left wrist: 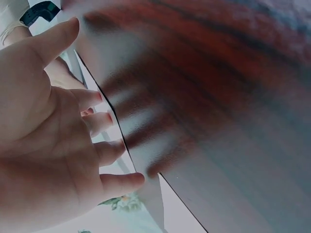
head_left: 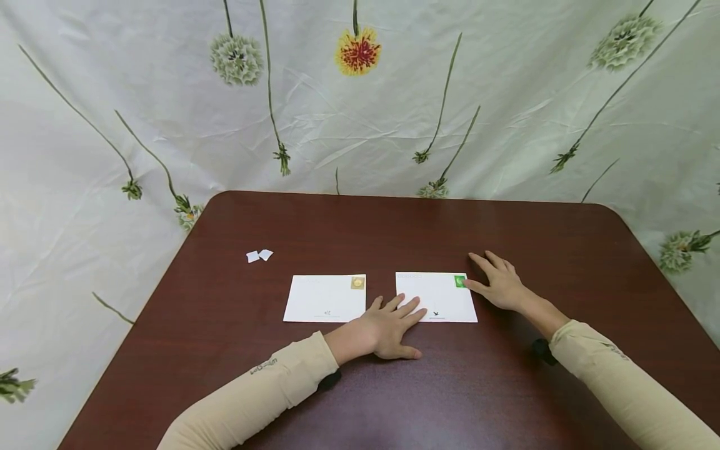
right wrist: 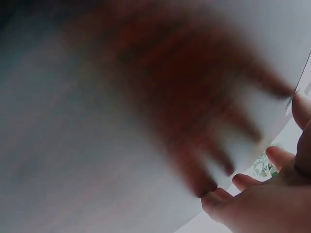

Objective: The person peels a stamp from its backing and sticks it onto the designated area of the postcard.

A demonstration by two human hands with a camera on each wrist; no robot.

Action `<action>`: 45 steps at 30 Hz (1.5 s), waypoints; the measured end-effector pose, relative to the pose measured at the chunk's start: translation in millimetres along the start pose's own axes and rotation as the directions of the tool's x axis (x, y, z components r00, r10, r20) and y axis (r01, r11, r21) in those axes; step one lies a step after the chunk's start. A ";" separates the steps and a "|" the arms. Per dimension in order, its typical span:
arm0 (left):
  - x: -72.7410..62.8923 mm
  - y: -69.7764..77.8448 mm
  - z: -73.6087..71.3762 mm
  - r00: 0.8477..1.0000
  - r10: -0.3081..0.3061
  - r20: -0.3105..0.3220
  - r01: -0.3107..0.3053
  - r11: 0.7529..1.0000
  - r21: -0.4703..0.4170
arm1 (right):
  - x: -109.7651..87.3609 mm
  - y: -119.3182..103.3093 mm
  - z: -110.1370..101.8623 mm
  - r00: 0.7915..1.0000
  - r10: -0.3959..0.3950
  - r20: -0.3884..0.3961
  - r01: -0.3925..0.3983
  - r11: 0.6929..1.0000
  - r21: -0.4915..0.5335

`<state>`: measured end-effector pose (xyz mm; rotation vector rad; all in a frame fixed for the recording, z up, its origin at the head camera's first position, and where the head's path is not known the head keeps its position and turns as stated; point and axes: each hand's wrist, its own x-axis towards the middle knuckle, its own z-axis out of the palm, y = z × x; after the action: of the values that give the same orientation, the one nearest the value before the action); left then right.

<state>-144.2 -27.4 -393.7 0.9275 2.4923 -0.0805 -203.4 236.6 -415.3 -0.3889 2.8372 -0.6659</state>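
Two white envelopes lie side by side on the dark red-brown table. The left envelope (head_left: pixel 317 297) bears a gold stamp (head_left: pixel 357 283) at its upper right corner. On the right envelope (head_left: pixel 439 292) a green stamp (head_left: pixel 459 281) sits in the same corner. My left hand (head_left: pixel 390 328) spreads its fingers over the lower left corner of the right envelope; in the left wrist view those fingers (left wrist: pixel 109 151) reach its edge. My right hand (head_left: pixel 500 286) is beside that envelope's right edge, thumb at the green stamp, other fingers extended over the table. Both palms hold nothing.
Two small white paper pieces (head_left: pixel 259 255) lie on the table (head_left: pixel 360 234) at the far left. Behind the table hangs a pale cloth (head_left: pixel 315 81) printed with flowers. Both forearms wear cream sleeves (head_left: pixel 264 387), with a dark wrist device (head_left: pixel 544 352) under the right one.
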 end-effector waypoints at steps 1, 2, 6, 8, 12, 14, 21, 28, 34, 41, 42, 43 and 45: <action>-0.2 0.0 -0.3 1.000 0.001 -0.001 -0.001 1.000 0.000 | 0.6 -0.4 -0.6 1.000 0.000 -0.004 0.000 1.000 0.002; -0.3 0.0 -0.5 1.000 0.001 -0.001 -0.001 1.000 0.000 | 1.5 -0.8 -1.2 1.000 0.000 -0.010 0.000 1.000 0.001; -0.6 0.3 -1.3 1.000 -0.004 -0.001 0.004 1.000 0.005 | 7.0 -4.1 -2.7 0.999 0.004 -0.033 -0.005 1.000 -0.026; -0.6 0.7 -1.6 1.000 -0.006 -0.001 0.006 1.000 0.006 | 9.6 -7.0 -2.4 0.999 0.006 -0.040 -0.008 0.998 -0.054; -0.8 2.1 -2.3 1.000 -0.007 -0.001 0.007 1.000 0.009 | 12.8 -10.8 0.1 0.999 0.009 -0.038 -0.013 0.994 -0.104; -1.2 2.6 -3.2 1.000 -0.008 0.000 0.008 1.000 0.010 | 13.8 -10.9 1.2 0.999 0.009 -0.035 -0.013 0.993 -0.116; -2.1 2.1 -4.7 1.000 -0.012 0.000 0.012 1.000 0.021 | 12.3 -6.2 1.3 1.000 -0.012 -0.006 0.011 0.996 -0.094; -3.1 1.7 -4.9 1.000 -0.009 -0.006 0.009 1.000 0.009 | 6.2 -1.4 -2.6 0.999 -0.033 0.009 0.034 0.998 -0.050; -2.3 -3.3 -2.4 0.998 0.031 -0.051 -0.033 0.999 -0.041 | 2.3 2.3 -8.3 0.999 -0.034 -0.036 0.035 0.999 0.017; 4.9 -19.9 -7.2 0.969 0.089 -0.231 -0.113 0.989 -0.094 | 0.3 9.5 -19.2 0.999 -0.003 -0.042 0.004 1.000 0.013; 6.7 -24.0 -9.0 0.961 0.090 -0.261 -0.118 0.988 -0.095 | 1.0 10.9 -21.5 0.999 0.001 -0.045 -0.001 1.000 0.003; 8.3 -28.4 -11.4 0.953 0.087 -0.290 -0.120 0.988 -0.098 | 2.0 12.5 -24.1 0.999 0.005 -0.046 -0.005 1.000 -0.011; 10.1 -37.8 -16.9 0.938 0.069 -0.340 -0.112 0.988 -0.109 | 4.6 15.4 -29.9 0.999 0.017 -0.047 -0.019 0.999 -0.036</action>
<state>-181.7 -46.8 -387.5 1.0753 2.7177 0.2871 -218.4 260.7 -396.7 -0.3582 2.8970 -0.6282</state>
